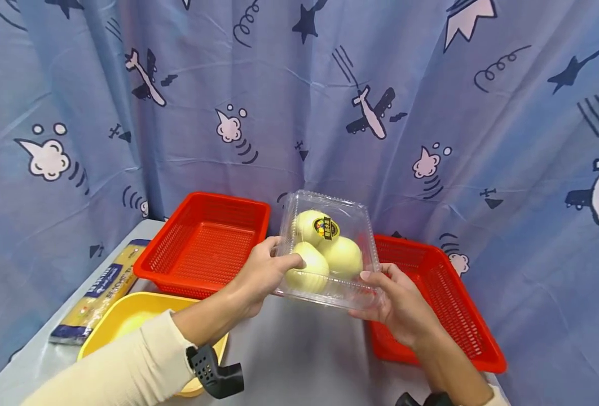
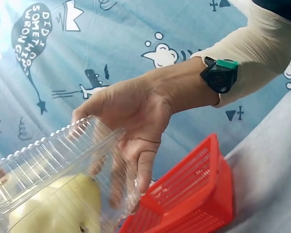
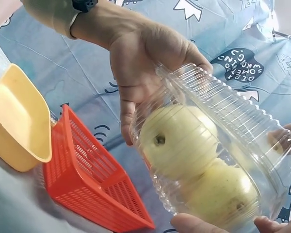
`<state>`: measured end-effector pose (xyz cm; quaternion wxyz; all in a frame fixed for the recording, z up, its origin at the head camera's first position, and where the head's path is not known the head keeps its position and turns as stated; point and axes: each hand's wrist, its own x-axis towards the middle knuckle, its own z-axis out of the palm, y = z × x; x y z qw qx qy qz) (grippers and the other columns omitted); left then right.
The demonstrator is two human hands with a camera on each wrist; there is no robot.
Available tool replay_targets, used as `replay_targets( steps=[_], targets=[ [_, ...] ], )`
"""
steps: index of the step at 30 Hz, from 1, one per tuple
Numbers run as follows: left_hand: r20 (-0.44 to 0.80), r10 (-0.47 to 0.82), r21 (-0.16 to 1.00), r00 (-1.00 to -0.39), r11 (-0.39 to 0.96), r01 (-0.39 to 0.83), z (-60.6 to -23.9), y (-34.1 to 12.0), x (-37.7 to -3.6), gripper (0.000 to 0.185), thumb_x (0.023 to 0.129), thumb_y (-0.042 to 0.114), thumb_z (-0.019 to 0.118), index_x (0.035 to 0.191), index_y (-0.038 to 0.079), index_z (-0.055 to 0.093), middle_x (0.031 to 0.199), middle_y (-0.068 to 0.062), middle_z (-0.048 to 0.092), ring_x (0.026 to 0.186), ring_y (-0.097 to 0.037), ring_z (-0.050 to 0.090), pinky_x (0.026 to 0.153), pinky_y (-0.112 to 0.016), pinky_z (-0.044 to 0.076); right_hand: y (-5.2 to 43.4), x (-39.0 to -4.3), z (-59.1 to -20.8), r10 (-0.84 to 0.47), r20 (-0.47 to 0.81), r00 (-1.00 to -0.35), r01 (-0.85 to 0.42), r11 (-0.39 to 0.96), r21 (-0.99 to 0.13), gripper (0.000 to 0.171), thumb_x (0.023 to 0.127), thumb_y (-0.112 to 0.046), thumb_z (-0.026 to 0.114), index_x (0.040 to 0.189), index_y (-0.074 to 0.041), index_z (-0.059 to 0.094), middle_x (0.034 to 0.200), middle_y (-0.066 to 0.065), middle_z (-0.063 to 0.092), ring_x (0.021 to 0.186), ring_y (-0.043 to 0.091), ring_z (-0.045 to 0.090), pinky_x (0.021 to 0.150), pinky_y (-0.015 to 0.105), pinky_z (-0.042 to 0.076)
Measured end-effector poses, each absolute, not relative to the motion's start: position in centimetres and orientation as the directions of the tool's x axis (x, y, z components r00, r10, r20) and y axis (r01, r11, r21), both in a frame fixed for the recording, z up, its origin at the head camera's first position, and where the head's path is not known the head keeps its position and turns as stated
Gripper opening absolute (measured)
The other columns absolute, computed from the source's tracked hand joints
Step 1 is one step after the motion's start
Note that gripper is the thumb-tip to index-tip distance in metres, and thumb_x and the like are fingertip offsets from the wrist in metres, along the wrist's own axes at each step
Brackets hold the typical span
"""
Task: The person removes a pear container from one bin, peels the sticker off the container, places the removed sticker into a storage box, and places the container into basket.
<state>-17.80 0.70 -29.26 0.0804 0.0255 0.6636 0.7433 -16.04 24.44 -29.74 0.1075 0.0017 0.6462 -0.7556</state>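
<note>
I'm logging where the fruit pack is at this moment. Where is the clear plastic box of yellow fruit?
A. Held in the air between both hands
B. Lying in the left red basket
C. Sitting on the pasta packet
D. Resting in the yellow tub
A: the clear plastic box is off the table, the left hand gripping its left side and the right hand its right, above the gap between the two red baskets.

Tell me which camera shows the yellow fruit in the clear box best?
The right wrist view: the yellow fruit fills the frame through the clear box. The head view shows three, small; the left wrist view catches only one blurred edge.
</note>
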Motion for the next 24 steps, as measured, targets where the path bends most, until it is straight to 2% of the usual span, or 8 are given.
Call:
replay_targets(
  steps=[7, 11, 17, 24],
  targets=[
    [-0.028, 0.157, 0.992, -0.987, -0.116, -0.046, -30.6, 0.1, -17.3, 0.048, 0.076, 0.009, 0.065, 0.122, 0.002, 0.054, 0.109, -0.014, 0.057, 0.092, -0.027, 0.054, 0.074, -0.037, 0.047, 23.7, -15.5, -30.8, -0.136, -0.147, -0.98, 0.165, -0.135, -0.977, 0.034, 0.092, -0.013, 0.055, 0.117, -0.002, 0.034, 0.116, 0.017, 0.052, 0.096, 0.037, 0.062, 0.075, 0.054, 0.053],
    [-0.023, 0.143, 0.994, -0.989, -0.104, -0.038, -31.3, -0.4, -17.1, 0.054, 0.075, 0.009, 0.066, 0.127, 0.001, 0.053, 0.113, -0.015, 0.055, 0.095, -0.028, 0.053, 0.079, -0.039, 0.046, 23.3, -15.4, -31.6, -0.134, -0.131, -0.982, 0.151, -0.158, -0.976, 0.032, 0.092, -0.011, 0.055, 0.115, -0.003, 0.035, 0.113, 0.017, 0.054, 0.095, 0.038, 0.064, 0.075, 0.055, 0.053],
    [-0.068, 0.113, 0.994, -0.991, -0.077, -0.076, -32.8, -1.0, -16.5, 0.073, 0.075, 0.011, 0.069, 0.141, -0.001, 0.041, 0.127, -0.018, 0.046, 0.108, -0.032, 0.05, 0.089, -0.046, 0.043, 23.0, -15.0, -33.6, -0.15, -0.112, -0.982, 0.141, -0.196, -0.97, 0.033, 0.09, -0.008, 0.057, 0.114, -0.002, 0.035, 0.109, 0.018, 0.057, 0.094, 0.041, 0.064, 0.073, 0.056, 0.053],
    [-0.107, 0.09, 0.989, -0.99, -0.092, -0.115, -35.5, -1.1, -15.5, 0.085, 0.073, 0.007, 0.071, 0.147, -0.004, 0.03, 0.147, -0.026, 0.028, 0.128, -0.041, 0.033, 0.102, -0.059, 0.03, 22.8, -14.5, -36.5, -0.129, -0.135, -0.982, 0.154, -0.154, -0.976, 0.045, 0.088, -0.008, 0.061, 0.121, 0.0, 0.032, 0.111, 0.022, 0.054, 0.091, 0.037, 0.066, 0.073, 0.054, 0.054]
  ],
)
